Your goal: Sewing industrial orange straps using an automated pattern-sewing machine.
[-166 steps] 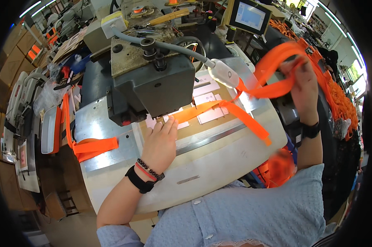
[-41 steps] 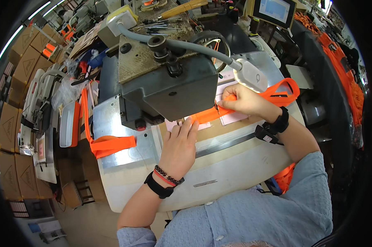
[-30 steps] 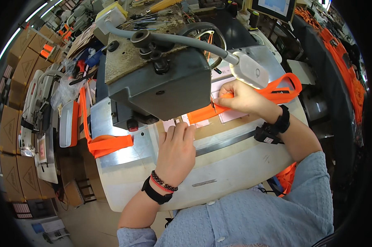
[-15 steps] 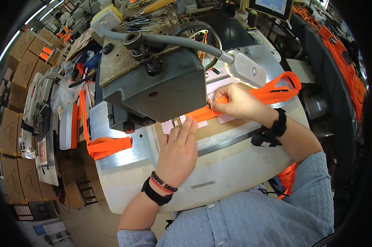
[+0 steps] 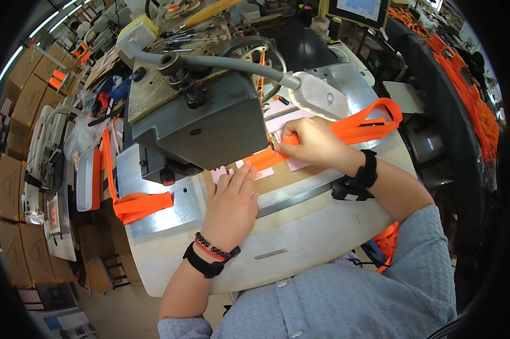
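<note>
An orange strap runs across the work plate beneath the dark head of a sewing machine. It forms a loop at the right. My right hand pinches the strap between thumb and fingers, close beside the machine head. A small metal part shows at those fingertips, too small to name. My left hand lies with fingers stretched out, their tips pressing the strap's near edge just below the head. Pale pink pieces lie under the strap on a tan board. The machine head hides the strap's middle.
A lit lamp on a grey flexible arm hangs over my right hand. More orange strap lies at the left table edge, near an orange-and-white tray. A black device sits by my right wrist. Cardboard boxes stand far left.
The whole view has shifted slightly, so the machine and hands appear farther left. Both hands keep nearly the same places relative to the machine head and strap.
</note>
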The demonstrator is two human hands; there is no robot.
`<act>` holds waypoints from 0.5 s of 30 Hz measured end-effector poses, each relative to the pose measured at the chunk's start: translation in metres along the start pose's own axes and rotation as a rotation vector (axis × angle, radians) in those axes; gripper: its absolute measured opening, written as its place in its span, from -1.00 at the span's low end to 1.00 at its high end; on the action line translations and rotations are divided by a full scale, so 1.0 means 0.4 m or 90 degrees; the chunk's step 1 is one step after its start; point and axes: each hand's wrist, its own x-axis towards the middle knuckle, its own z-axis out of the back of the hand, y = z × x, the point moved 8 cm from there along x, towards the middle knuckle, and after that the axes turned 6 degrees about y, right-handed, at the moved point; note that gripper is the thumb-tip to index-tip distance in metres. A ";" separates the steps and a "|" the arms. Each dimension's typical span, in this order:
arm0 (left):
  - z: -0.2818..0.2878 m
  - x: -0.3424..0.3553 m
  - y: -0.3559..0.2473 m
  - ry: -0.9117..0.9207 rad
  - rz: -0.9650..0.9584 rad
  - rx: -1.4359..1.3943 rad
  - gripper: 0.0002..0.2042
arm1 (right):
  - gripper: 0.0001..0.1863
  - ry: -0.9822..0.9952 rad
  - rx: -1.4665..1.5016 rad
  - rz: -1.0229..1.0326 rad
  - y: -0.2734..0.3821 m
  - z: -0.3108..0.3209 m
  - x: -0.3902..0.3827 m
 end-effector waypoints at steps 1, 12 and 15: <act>0.000 0.001 0.001 -0.001 -0.001 0.002 -0.50 | -0.70 0.014 -0.004 -0.012 -0.004 -0.003 0.002; 0.003 -0.005 0.006 0.013 0.014 0.015 -0.50 | -0.69 -0.094 -0.129 -0.059 -0.046 0.245 -0.195; -0.005 -0.003 0.003 0.015 0.007 0.008 -0.49 | -0.75 -0.033 -0.108 -0.167 -0.216 0.341 -0.361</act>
